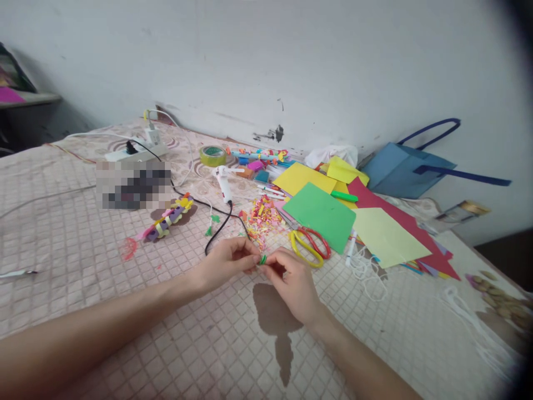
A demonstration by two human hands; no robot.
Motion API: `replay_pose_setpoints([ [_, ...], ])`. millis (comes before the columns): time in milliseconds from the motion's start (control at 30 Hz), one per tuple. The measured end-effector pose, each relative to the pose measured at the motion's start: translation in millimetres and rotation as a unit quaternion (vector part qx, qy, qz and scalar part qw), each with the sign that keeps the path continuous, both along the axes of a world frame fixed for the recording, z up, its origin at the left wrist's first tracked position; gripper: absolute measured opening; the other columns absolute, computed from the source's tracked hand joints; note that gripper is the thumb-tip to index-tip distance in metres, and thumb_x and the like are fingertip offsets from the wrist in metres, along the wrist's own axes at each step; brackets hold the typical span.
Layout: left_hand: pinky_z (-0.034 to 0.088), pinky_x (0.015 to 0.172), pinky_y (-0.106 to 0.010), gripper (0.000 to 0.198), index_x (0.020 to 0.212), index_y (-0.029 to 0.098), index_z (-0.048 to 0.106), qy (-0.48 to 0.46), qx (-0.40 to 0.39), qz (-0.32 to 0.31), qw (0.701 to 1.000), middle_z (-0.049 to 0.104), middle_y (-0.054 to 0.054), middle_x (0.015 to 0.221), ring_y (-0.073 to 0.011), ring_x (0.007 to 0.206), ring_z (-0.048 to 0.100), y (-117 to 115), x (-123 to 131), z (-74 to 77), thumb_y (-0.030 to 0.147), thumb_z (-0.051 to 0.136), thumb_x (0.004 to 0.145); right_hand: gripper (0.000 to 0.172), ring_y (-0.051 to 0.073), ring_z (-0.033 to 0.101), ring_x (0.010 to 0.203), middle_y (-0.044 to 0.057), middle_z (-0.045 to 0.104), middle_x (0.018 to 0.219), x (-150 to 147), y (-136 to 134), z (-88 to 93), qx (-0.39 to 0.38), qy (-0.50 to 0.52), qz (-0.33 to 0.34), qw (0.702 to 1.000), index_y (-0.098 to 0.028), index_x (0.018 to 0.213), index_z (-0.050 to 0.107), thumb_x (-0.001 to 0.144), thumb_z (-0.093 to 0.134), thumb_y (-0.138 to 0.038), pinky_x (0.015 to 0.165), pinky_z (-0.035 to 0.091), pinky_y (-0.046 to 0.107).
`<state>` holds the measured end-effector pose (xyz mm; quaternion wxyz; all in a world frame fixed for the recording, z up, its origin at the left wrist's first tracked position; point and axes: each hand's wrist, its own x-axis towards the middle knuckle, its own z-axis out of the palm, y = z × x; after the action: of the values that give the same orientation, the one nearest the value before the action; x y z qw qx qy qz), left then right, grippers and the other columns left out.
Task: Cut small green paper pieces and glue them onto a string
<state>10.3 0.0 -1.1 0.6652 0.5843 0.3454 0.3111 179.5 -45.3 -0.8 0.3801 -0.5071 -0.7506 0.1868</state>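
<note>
Between the fingertips of both hands is a small green rolled piece (263, 259), perhaps a paper strip; most of it is covered. My left hand (233, 256) pinches it from the left, and my right hand (293, 278) pinches it from the right. Just beyond them lies a pile of tiny pink, orange and yellow scraps (264, 216). Scissors (310, 245) with yellow and red handles lie beyond my right hand. A white glue gun (224, 186) rests farther back, its black cord running toward my left hand. Small green cut-outs (212, 222) lie near that cord.
Colored paper sheets (320, 214), white string (366, 269) and a blue bag (410, 169) are on the right. At the back are a tape roll (212, 156) and a power strip (135, 151). A decorated purple-and-yellow craft piece (169, 219) lies left. A dark stain (278, 322) marks the cloth.
</note>
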Motion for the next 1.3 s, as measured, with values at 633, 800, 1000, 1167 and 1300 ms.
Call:
replay_pose_setpoints([
  [633, 0.042, 0.061, -0.024, 0.022, 0.075, 0.013, 0.056, 0.010, -0.034, -0.017, 0.999, 0.058, 0.001, 0.064, -0.0098, 0.060, 0.054, 2.6, -1.3, 2.3, 0.033, 0.065, 0.075, 0.013, 0.013, 0.050, 0.062, -0.001, 0.055, 0.065, 3.7, 1.3, 2.6, -0.069, 0.084, 0.015, 0.994, -0.019, 0.068, 0.059, 0.081, 0.062, -0.021, 0.058, 0.040, 0.024],
  [800, 0.043, 0.064, -0.024, 0.020, 0.078, 0.013, 0.056, -0.013, -0.067, -0.033, 0.997, 0.061, 0.001, 0.067, -0.0092, 0.062, 0.054, 4.6, -2.6, 2.5, 0.031, 0.064, 0.077, 0.020, 0.009, 0.048, 0.049, -0.004, 0.052, 0.057, 6.8, 5.0, -3.4, -0.266, 0.318, 0.040, 0.909, -0.018, 0.073, 0.056, 0.083, 0.058, -0.035, 0.045, 0.040, 0.020],
  [1000, 0.042, 0.065, -0.024, 0.018, 0.079, 0.014, 0.056, -0.041, -0.073, -0.056, 0.995, 0.061, 0.001, 0.071, -0.0087, 0.063, 0.054, 5.9, -3.3, 0.6, 0.029, 0.064, 0.077, 0.016, 0.008, 0.052, 0.052, -0.002, 0.058, 0.064, 7.2, 5.9, -5.8, -0.347, 0.443, 0.049, 0.825, -0.018, 0.072, 0.057, 0.078, 0.064, -0.031, 0.042, 0.040, 0.017],
  [1167, 0.041, 0.066, -0.025, 0.017, 0.079, 0.013, 0.057, -0.040, -0.054, -0.067, 0.996, 0.060, 0.001, 0.073, -0.0092, 0.065, 0.054, 6.8, -3.8, 1.7, 0.029, 0.064, 0.077, 0.019, 0.007, 0.052, 0.051, -0.002, 0.058, 0.064, 6.2, 6.0, -7.4, -0.356, 0.459, 0.049, 0.813, -0.017, 0.072, 0.056, 0.078, 0.064, -0.034, 0.042, 0.040, 0.017],
  [1300, 0.041, 0.064, -0.024, 0.019, 0.076, 0.013, 0.057, -0.028, -0.037, -0.050, 0.998, 0.058, 0.001, 0.068, -0.0097, 0.064, 0.053, 7.1, -3.1, 0.7, 0.029, 0.065, 0.076, 0.029, 0.009, 0.052, 0.053, -0.001, 0.056, 0.065, 4.3, 5.3, -5.8, -0.335, 0.430, 0.048, 0.837, -0.017, 0.076, 0.058, 0.082, 0.057, -0.045, 0.041, 0.039, 0.018],
])
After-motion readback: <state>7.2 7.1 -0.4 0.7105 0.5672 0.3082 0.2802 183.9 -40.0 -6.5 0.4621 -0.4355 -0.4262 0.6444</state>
